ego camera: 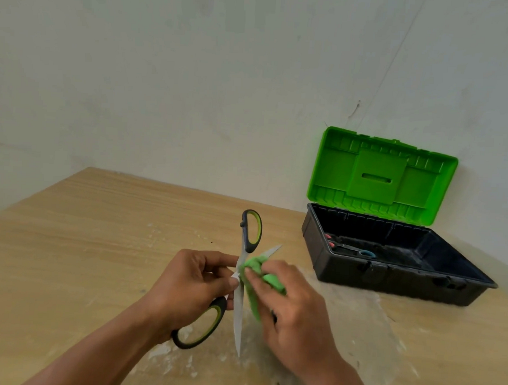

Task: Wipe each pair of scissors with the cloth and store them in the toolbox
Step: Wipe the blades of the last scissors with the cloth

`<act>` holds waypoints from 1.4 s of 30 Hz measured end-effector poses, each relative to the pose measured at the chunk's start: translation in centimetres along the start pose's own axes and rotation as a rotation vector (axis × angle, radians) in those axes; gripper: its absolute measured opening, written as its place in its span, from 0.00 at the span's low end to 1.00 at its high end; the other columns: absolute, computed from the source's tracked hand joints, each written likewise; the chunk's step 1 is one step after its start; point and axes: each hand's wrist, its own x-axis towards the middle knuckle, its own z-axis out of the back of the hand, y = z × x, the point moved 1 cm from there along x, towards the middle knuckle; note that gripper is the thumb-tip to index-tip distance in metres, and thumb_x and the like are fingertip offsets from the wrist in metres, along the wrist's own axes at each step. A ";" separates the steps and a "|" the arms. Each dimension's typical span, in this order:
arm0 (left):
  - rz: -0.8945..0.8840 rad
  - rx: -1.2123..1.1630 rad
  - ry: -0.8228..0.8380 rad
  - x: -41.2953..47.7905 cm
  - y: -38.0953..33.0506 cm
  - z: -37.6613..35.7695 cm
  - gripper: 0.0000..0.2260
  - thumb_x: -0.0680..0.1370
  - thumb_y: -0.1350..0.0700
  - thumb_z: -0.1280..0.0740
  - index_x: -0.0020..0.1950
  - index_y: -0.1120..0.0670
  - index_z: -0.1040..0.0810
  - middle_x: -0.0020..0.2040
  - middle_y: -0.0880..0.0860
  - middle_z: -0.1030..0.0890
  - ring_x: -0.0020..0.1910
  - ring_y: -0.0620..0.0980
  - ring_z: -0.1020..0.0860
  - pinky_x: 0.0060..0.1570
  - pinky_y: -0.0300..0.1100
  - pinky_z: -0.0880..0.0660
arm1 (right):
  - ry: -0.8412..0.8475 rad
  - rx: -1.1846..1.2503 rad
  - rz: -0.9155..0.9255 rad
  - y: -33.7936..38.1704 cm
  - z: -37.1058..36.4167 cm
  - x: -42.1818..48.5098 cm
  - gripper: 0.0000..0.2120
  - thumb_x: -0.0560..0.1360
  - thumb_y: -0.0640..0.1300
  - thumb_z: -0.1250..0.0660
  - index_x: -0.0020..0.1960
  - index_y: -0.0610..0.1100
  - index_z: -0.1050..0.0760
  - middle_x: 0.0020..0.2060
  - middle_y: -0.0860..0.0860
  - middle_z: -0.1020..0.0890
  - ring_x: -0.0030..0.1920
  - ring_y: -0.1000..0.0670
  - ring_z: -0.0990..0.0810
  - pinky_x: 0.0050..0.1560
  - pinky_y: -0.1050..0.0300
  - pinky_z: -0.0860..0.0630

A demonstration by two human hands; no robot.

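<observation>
one open pair of scissors, one cloth on its blade

two hands work over one wooden table (85, 228) set against a pale wall (194, 73). the left hand (190, 279) pinches the one large pair of scissors (238, 316) near the pivot, thumb and fingertips closed on the metal and the other fingers curled. the scissors are spread wide above the table: two black and green handles, one pointing up and one low on the left, and two blades, one pointing down and one angled up to the right. the right hand (294, 304) bunches one green cloth (252, 263) and presses it on the blade beside the pivot, fingers close together. at the far right stands one toolbox (388, 282), black, with its green lid (381, 174) open against the wall. smaller scissors with pink and blue handles lie inside; i cannot tell whether that is one pair or two.
</observation>
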 end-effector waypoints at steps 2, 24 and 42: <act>0.011 0.007 -0.006 0.2 0.2 0.3 0.10 0.77 0.69 0.32 0.53 0.59 0.15 0.36 0.59 0.16 0.37 0.54 0.15 0.43 0.47 0.16 | -0.058 -0.015 -0.095 -1.1 0.0 0.6 0.18 0.77 0.42 0.27 0.67 0.48 0.20 0.57 0.50 0.20 0.50 0.50 0.21 0.41 0.57 0.16; 0.090 0.073 -0.036 1.3 1.1 1.6 0.11 0.78 0.67 0.32 0.58 0.58 0.17 0.34 0.57 0.17 0.33 0.53 0.17 0.36 0.44 0.18 | 0.179 0.103 0.065 0.5 0.2 0.7 0.16 0.76 0.42 0.35 0.61 0.52 0.16 0.55 0.55 0.21 0.50 0.51 0.22 0.39 0.53 0.20; 0.067 0.071 -0.056 1.9 0.9 1.7 0.10 0.78 0.68 0.33 0.56 0.59 0.17 0.34 0.60 0.18 0.34 0.55 0.19 0.37 0.47 0.17 | 0.163 0.133 0.010 0.5 0.2 1.6 0.15 0.77 0.43 0.33 0.62 0.53 0.17 0.55 0.54 0.21 0.50 0.51 0.22 0.40 0.51 0.20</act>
